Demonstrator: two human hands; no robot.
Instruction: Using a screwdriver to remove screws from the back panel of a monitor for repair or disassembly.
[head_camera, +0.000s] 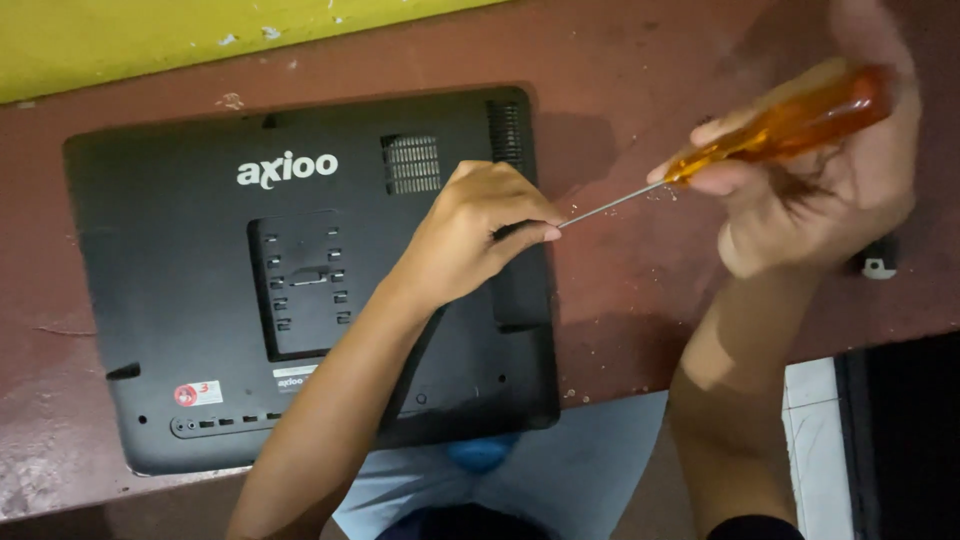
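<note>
A black all-in-one computer (190, 260) lies face down on a reddish-brown table (640, 300), its back panel up. My left hand (478, 235) rests curled on the panel's right side, fingertips pinched around the tip of a thin metal shaft. That shaft belongs to a screwdriver (780, 125) with a translucent orange handle. My right hand (820, 180) grips the handle above the table, to the right of the computer. The shaft slants down-left toward the panel's right edge.
A yellow wall (150, 40) runs along the table's far edge. A small dark and white part (878, 262) lies on the table by my right wrist. Below the table's near edge are my light trousers (580, 470), white floor tiles (812, 440) and a dark object (905, 440).
</note>
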